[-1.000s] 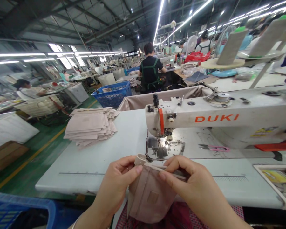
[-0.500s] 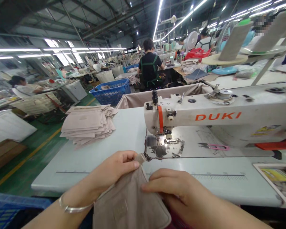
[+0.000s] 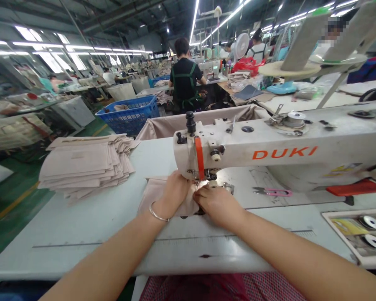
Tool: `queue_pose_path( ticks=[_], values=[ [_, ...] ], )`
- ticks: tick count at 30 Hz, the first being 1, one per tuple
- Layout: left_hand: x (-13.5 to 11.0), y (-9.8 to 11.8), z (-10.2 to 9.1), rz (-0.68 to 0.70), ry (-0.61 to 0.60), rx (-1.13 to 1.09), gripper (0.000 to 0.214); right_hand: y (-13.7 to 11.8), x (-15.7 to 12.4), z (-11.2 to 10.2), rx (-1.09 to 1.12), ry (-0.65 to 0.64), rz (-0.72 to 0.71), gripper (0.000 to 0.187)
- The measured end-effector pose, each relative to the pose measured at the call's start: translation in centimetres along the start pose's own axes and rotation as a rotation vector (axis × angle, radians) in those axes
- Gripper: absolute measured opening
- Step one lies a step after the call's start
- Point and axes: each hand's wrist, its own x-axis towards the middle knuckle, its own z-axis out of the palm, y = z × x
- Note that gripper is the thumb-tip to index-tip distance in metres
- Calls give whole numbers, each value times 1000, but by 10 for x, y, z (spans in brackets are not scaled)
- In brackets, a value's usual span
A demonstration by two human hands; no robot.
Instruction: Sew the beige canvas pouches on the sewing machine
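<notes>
Head view, frame centre: left hand (image 3: 174,193) and right hand (image 3: 217,202) press flat, fingers curled, on the beige fabric pouch piece (image 3: 155,192) under the white DUKI sewing machine head (image 3: 207,154). Fabric extends leftward, long axis horizontal; left hand nearer. Stack of beige fabric pieces (image 3: 81,165) lies left.

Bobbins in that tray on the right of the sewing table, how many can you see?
2 show whole: one bobbin toward the back of the tray, another bobbin nearer the front. A third may sit at the picture's right edge, cut off.
</notes>
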Motion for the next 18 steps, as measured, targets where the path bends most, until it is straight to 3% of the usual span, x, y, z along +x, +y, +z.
queue_pose_path(
  ticks=[7, 13, 18],
  values=[
    [-51, 5, 6, 135, -4, 12, 24, -3, -21, 11, 79, 84, 7, 21],
    [-48, -7, 4, 318, -42, 68, 27, -5, -18, 12, 97, 159, -7, 26],
    [-51, -3, 3, 295, -30, 58, 31, -6, -20, 13, 67, 167, -38, 29]
  ],
)
